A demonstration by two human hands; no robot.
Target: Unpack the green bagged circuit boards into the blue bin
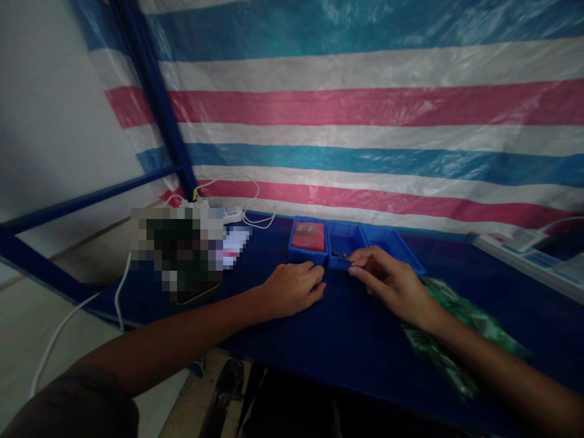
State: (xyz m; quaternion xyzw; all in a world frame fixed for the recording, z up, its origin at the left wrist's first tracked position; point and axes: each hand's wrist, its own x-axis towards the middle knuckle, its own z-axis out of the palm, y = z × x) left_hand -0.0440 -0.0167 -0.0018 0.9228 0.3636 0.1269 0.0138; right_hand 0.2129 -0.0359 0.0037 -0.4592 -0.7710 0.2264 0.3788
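Head-worn view, facing forward, tilted down, table (292,347) near

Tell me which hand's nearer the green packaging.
Right. The right hand is just left of the green packaging, its forearm crossing over it; the left hand is farther left, in front of the blue bin with red contents.

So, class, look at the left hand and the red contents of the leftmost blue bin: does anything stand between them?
Yes: the leftmost blue bin's front wall stands between the left hand and the red contents. Nothing else visible is in between, and no lid shows over the top.
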